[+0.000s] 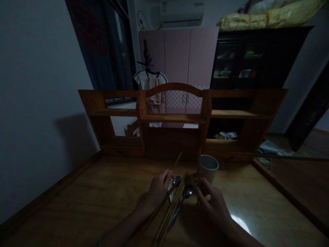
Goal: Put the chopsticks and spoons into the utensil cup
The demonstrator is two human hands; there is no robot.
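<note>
My left hand (159, 189) is closed around a wooden chopstick (177, 161) that angles up and away, with its fingertips beside a metal spoon (176, 181). My right hand (212, 200) pinches another chopstick (199, 161) that stands nearly upright next to a white cup (208, 168). Between the hands, several chopsticks (171, 209) and a second metal spoon (183, 201) lie on the wooden desk (102, 199).
A wooden shelf unit (174, 118) stands along the desk's back edge. Behind it are a pink wardrobe (180, 58), a dark cabinet (246, 61) and clothes on a rack (151, 85). A wall is at the left. The room is dim.
</note>
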